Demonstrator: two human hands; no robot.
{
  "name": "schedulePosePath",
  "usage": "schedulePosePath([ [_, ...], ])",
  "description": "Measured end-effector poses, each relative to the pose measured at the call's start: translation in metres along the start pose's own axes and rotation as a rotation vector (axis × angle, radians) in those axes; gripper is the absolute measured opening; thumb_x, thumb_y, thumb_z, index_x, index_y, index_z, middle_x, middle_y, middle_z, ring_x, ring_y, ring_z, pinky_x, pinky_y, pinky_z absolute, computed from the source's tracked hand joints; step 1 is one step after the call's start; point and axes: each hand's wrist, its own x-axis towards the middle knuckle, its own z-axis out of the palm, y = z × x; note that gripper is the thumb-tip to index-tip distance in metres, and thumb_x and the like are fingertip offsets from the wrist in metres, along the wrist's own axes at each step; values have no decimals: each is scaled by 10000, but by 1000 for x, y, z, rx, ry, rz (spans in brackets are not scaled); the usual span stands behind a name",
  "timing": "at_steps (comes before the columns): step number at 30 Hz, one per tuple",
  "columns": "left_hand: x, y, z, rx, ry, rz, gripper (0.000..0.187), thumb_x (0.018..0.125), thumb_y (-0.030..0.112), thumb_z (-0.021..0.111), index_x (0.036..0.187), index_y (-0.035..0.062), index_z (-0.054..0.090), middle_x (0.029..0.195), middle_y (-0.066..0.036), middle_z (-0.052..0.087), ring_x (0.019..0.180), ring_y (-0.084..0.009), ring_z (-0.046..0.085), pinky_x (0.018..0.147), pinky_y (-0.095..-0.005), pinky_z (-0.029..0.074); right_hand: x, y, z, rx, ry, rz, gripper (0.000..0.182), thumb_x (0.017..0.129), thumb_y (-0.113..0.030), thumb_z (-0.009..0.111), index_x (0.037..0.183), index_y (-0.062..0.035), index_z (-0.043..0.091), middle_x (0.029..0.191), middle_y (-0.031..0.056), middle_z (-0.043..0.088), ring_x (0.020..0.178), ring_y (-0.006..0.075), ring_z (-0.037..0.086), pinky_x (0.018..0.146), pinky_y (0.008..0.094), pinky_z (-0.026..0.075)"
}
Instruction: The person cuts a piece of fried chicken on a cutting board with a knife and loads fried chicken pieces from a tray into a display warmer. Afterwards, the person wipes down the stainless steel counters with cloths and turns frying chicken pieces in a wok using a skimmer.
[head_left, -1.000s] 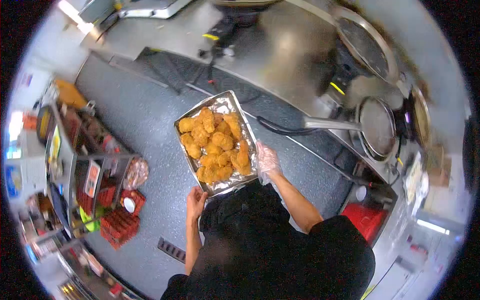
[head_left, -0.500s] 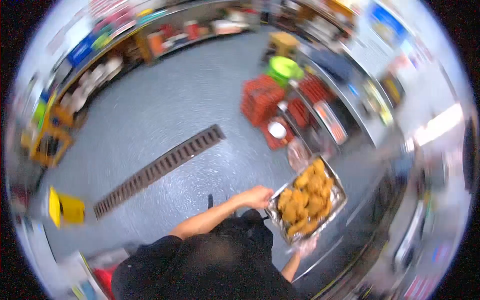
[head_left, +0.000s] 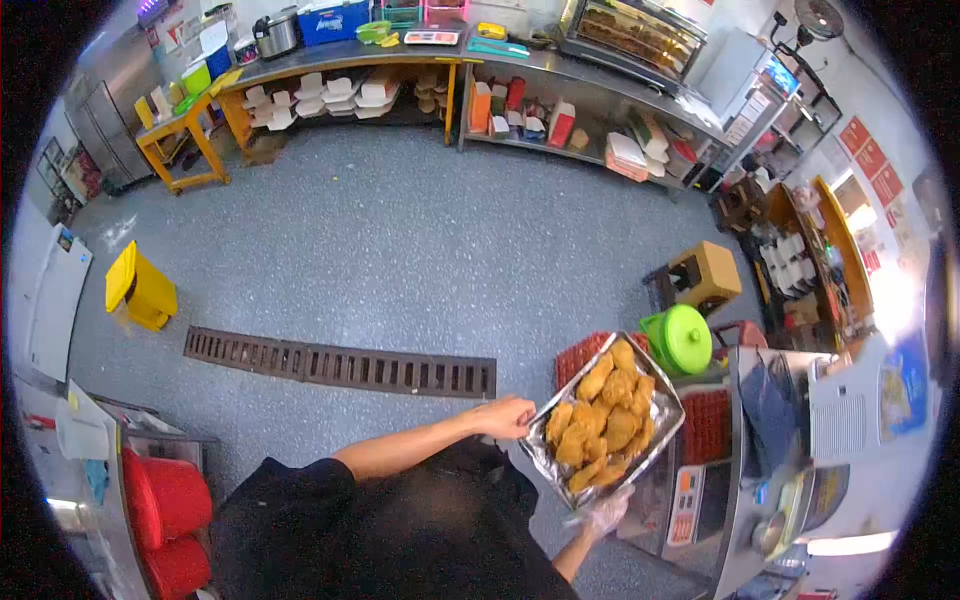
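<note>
A rectangular metal tray [head_left: 668, 420] lined with foil is held out in front of me, over to the right. Several pieces of golden fried chicken [head_left: 605, 412] are heaped in it. My left hand [head_left: 508, 417], bare, grips the tray's left edge with the fingers curled round the rim. At the near right edge, my right hand [head_left: 606, 512] wears a clear plastic glove and holds the tray from below. Its fingers are partly hidden under the tray.
A floor drain grate [head_left: 340, 366] crosses the floor ahead. Left stands a yellow bin [head_left: 142, 286]; near left, red tubs [head_left: 165, 500]. Beyond the tray are a red crate [head_left: 580, 362], a green lidded bucket [head_left: 687, 340], and a cardboard box [head_left: 706, 275]. A steel counter [head_left: 745, 520] is at right.
My view has swung to the right, so the drain, bin and counters have shifted across the picture. Both hands still hold the tray of chicken, at nearly the same place before me.
</note>
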Motion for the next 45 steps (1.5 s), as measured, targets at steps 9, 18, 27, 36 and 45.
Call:
schedulePosePath([
  [9,-17,-8,69,34,300,-183,249,774,180,692,912,2,587,739,-111,629,667,-222,617,614,-367,491,65,4,27,-309,-97,-480,375,908,-221,529,1214,-10,483,924,231,629,918,399,602,775,492,468],
  [18,206,-276,112,82,520,-210,255,755,193,701,834,-11,570,692,-122,622,634,-253,613,582,-395,469,320,78,375,-296,-133,-681,249,899,-108,470,1137,-41,455,851,265,603,821,445,607,690,514,492],
  [27,297,-416,285,228,413,-154,241,785,169,710,920,2,600,742,-72,646,671,-153,611,606,-335,500,438,299,471,53,-173,-302,291,956,-188,414,1158,11,481,887,323,610,830,482,592,731,559,444],
  [36,478,-564,379,355,502,-152,252,769,207,714,887,19,594,735,-114,663,672,-237,648,598,-378,492,629,396,650,46,-232,-491,435,948,-306,415,1317,-79,448,1029,298,604,942,469,595,798,524,480],
  [45,624,-470,511,278,663,-58,214,773,165,709,893,13,619,720,-119,672,669,-234,651,605,-362,489,838,424,545,147,-223,-616,361,892,-151,502,1243,-80,457,967,307,612,885,485,606,749,552,485],
])
